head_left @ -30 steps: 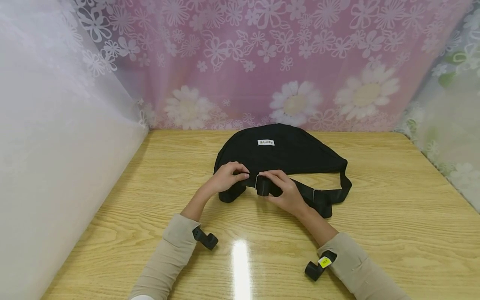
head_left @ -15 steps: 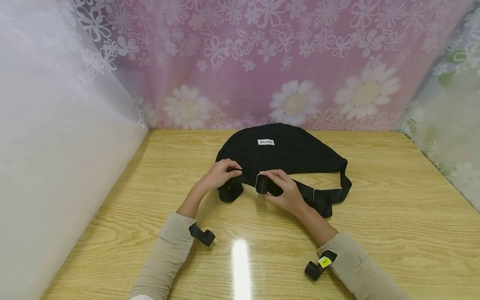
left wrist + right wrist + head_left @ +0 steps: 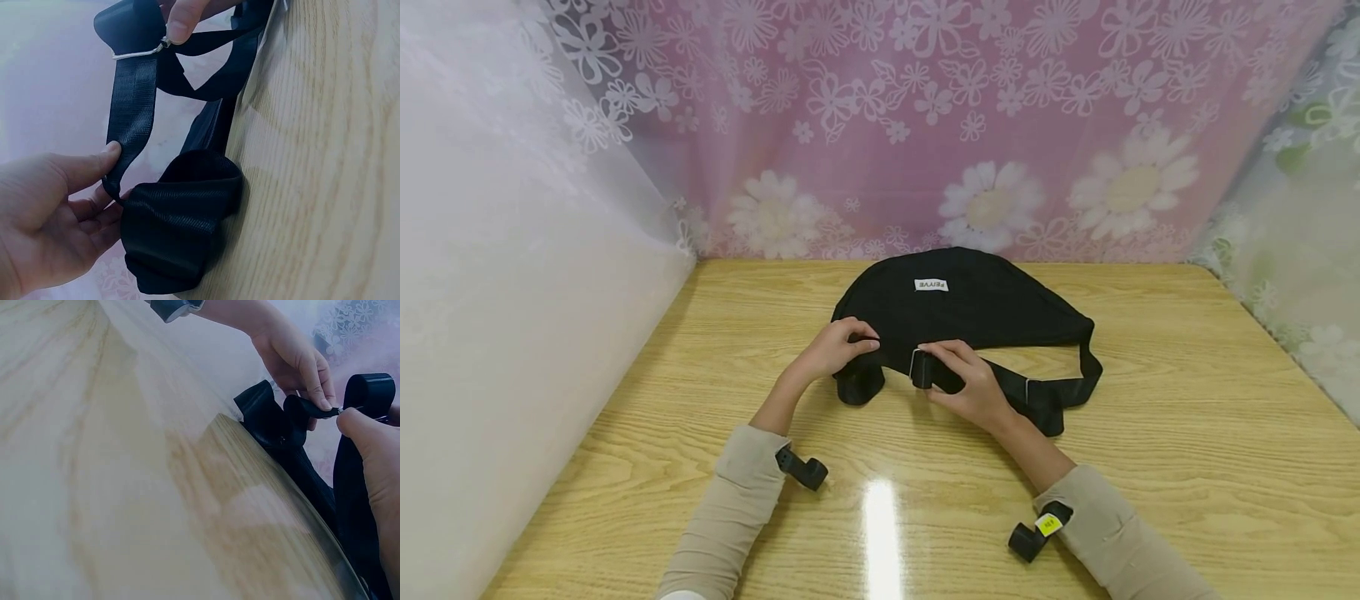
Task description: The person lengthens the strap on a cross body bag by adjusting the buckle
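Note:
A black bag [image 3: 970, 292] with a small white label lies on the table, its black webbing strap [image 3: 132, 100] raised along the near side. My left hand [image 3: 835, 347] pinches the strap between thumb and fingers, left of the metal buckle [image 3: 140, 54]. With thumb and fingertips my right hand [image 3: 972, 385] grips the strap at that buckle, where the webbing folds into a loop [image 3: 922, 369]. Between the hands the strap runs fairly straight in the left wrist view. Below my left hand a slack strap loop [image 3: 178, 231] hangs down to the table.
The wood-grain table [image 3: 700, 500] carries a bright light reflection in front. A second metal slider [image 3: 1027, 390] sits on the strap at the right. A pink flowered curtain [image 3: 880, 125] hangs behind, and a whitish sheet [image 3: 535, 292] stands at the left.
My left hand has slid left along the strap, away from the buckle, mostly in the first half second. My right hand and the bag have stayed nearly still.

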### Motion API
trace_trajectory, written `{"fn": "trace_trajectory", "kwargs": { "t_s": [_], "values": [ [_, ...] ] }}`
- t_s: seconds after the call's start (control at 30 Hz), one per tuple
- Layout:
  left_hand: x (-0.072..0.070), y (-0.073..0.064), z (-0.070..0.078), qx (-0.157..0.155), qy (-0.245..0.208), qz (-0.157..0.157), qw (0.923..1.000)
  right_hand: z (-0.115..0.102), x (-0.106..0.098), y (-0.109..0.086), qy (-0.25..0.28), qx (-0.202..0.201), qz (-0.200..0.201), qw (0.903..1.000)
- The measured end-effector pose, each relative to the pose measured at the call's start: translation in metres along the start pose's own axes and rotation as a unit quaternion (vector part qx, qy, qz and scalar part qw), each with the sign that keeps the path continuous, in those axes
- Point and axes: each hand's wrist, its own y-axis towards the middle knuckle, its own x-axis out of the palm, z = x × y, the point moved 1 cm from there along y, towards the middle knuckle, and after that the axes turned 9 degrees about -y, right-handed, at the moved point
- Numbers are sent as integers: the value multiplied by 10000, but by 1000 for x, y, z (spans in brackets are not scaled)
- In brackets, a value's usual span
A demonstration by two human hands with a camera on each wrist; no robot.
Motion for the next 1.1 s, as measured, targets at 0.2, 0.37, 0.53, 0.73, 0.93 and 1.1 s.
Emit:
{"fn": "trace_trajectory", "kwargs": {
  "t_s": [0.2, 0.37, 0.53, 0.73, 0.93, 1.1],
  "values": [
    [1, 1, -1, -153, 36, 71, 9999, 1, 0, -1, 43, -45, -45, 10000],
    [-2, 1, -6, -302, 223, 348, 9987, 2, 0, -1, 5, -141, 24, 9999],
    [-4, 1, -6, -360, 241, 435, 9981, 1, 0, 0, -20, -151, 125, 9998],
    [-6, 2, -6, -570, 298, 567, 9963, 1, 1, 0, -71, -193, 227, 9995],
    [-8, 1, -4, -687, 349, 630, 9950, 0, 1, 2, -21, -266, 270, 9993],
    [-10, 0, -3, -745, 313, 702, 9943, -7, -2, 5, 9, -320, 261, 9991]
  ]
}}
